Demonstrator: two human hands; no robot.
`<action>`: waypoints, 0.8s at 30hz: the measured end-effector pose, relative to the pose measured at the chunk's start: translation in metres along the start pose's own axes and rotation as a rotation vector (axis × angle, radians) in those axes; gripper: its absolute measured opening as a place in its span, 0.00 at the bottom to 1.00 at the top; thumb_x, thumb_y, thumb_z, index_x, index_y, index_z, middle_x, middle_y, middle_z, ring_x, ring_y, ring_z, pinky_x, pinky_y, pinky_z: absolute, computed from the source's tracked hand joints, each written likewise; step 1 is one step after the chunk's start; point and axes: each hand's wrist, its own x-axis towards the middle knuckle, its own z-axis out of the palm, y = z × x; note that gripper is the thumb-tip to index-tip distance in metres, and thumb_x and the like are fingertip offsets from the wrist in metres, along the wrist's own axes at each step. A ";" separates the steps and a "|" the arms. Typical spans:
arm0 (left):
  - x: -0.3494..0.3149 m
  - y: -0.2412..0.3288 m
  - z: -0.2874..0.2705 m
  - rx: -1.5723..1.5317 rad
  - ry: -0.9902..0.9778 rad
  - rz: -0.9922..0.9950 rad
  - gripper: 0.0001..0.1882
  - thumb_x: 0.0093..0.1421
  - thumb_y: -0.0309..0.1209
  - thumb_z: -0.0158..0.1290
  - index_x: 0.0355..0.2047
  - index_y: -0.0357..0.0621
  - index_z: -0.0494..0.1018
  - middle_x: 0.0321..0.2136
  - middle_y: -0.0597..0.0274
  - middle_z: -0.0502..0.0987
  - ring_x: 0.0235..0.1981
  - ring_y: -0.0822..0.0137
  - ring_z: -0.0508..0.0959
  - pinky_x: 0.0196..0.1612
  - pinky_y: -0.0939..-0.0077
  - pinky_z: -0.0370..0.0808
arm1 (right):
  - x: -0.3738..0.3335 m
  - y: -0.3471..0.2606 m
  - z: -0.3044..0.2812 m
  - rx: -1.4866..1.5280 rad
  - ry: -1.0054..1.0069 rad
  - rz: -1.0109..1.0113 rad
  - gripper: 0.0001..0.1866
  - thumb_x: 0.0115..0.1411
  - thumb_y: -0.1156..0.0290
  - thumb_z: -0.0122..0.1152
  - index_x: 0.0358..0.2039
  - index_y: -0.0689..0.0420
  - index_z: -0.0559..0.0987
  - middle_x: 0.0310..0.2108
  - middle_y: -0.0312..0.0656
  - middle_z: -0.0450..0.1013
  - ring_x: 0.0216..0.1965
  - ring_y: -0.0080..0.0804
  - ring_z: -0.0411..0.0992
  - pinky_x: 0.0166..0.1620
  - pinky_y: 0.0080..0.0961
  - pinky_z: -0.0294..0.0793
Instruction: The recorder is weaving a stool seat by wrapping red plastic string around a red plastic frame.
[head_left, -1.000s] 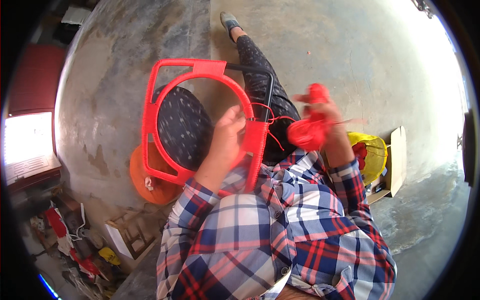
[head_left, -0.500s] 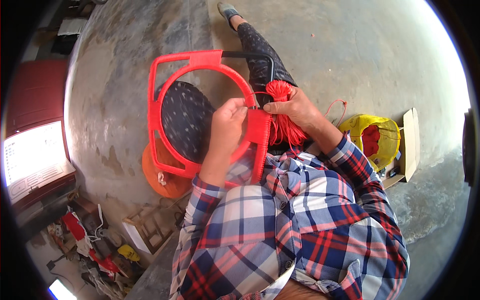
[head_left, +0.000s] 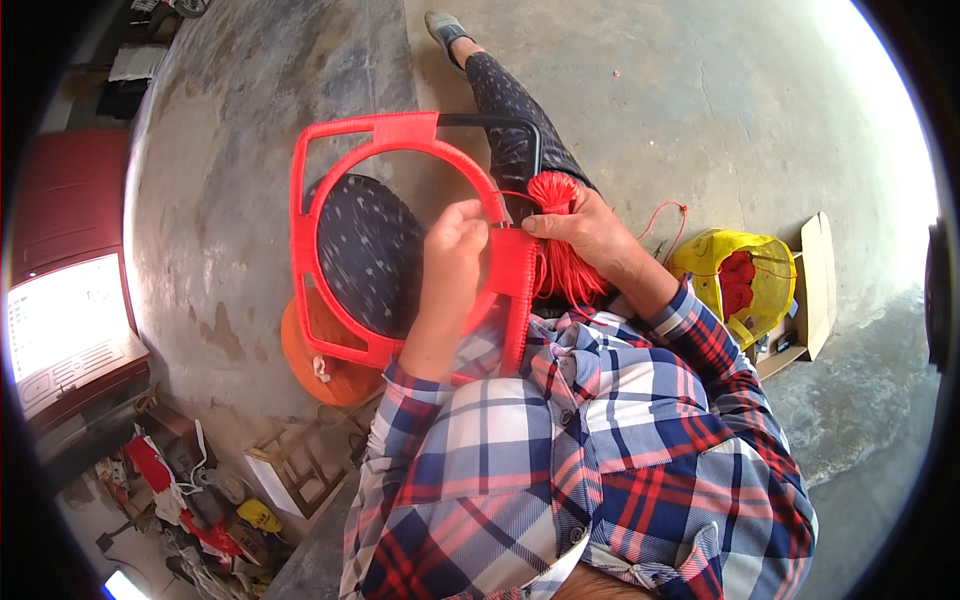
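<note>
Frame Mostly Wrapped in Red, Black Bar Bare at One Corner

A person in a plaid shirt works with the frame before the lap. The left hand curls its fingers beside the inner ring; what they pinch, if anything, cannot be told. The right hand grips a bundle of red cord, its thumb at the frame's outer edge. The ring and most visible sides appear covered; the black bar at the far right corner looks left undone. Beyond the right forearm sits a yellow bag with red contents.
</note>
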 end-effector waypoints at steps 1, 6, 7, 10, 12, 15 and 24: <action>-0.003 0.004 -0.002 -0.140 -0.054 -0.089 0.10 0.65 0.22 0.44 0.46 0.35 0.68 0.36 0.58 0.77 0.34 0.72 0.78 0.39 0.78 0.76 | -0.001 0.000 -0.003 -0.001 0.006 0.002 0.03 0.57 0.78 0.63 0.32 0.59 0.77 0.29 0.34 0.76 0.30 0.19 0.73 0.37 0.20 0.73; -0.015 0.010 -0.003 -0.310 -0.163 -0.137 0.13 0.61 0.21 0.50 0.47 0.34 0.67 0.37 0.57 0.77 0.38 0.73 0.77 0.44 0.80 0.74 | -0.005 -0.010 -0.008 -0.094 -0.062 0.035 0.03 0.57 0.76 0.62 0.31 0.60 0.77 0.26 0.35 0.75 0.26 0.21 0.73 0.32 0.20 0.73; -0.015 0.005 -0.005 -0.270 -0.158 -0.134 0.13 0.60 0.21 0.51 0.45 0.34 0.67 0.37 0.57 0.77 0.38 0.73 0.77 0.44 0.80 0.74 | -0.006 -0.012 -0.010 -0.100 -0.066 0.035 0.03 0.57 0.76 0.62 0.31 0.60 0.77 0.26 0.35 0.75 0.26 0.21 0.73 0.32 0.20 0.73; -0.017 0.003 -0.006 -0.230 -0.136 -0.153 0.12 0.58 0.19 0.53 0.42 0.36 0.68 0.36 0.58 0.77 0.37 0.73 0.77 0.43 0.80 0.74 | -0.016 -0.013 -0.018 -0.148 -0.002 0.026 0.04 0.57 0.75 0.62 0.32 0.61 0.77 0.24 0.35 0.74 0.22 0.22 0.72 0.27 0.19 0.72; -0.016 0.002 -0.005 -0.229 -0.119 -0.175 0.11 0.57 0.19 0.54 0.41 0.37 0.68 0.35 0.58 0.76 0.36 0.74 0.76 0.43 0.80 0.73 | -0.024 -0.011 -0.021 -0.060 0.034 -0.039 0.04 0.56 0.77 0.61 0.32 0.62 0.76 0.22 0.35 0.72 0.19 0.21 0.70 0.24 0.20 0.69; -0.010 -0.007 -0.008 -0.187 -0.115 -0.186 0.10 0.58 0.19 0.54 0.39 0.37 0.69 0.34 0.60 0.76 0.34 0.74 0.76 0.42 0.80 0.73 | -0.035 -0.021 -0.022 0.077 0.055 -0.159 0.05 0.54 0.82 0.58 0.32 0.61 0.75 0.20 0.35 0.70 0.17 0.21 0.68 0.21 0.20 0.67; -0.002 0.000 -0.002 -0.317 -0.140 -0.186 0.08 0.62 0.24 0.50 0.41 0.37 0.67 0.32 0.53 0.76 0.31 0.61 0.80 0.32 0.65 0.81 | -0.051 -0.045 -0.121 -0.057 0.144 -0.210 0.05 0.59 0.72 0.55 0.34 0.57 0.74 0.25 0.39 0.71 0.25 0.23 0.69 0.26 0.19 0.68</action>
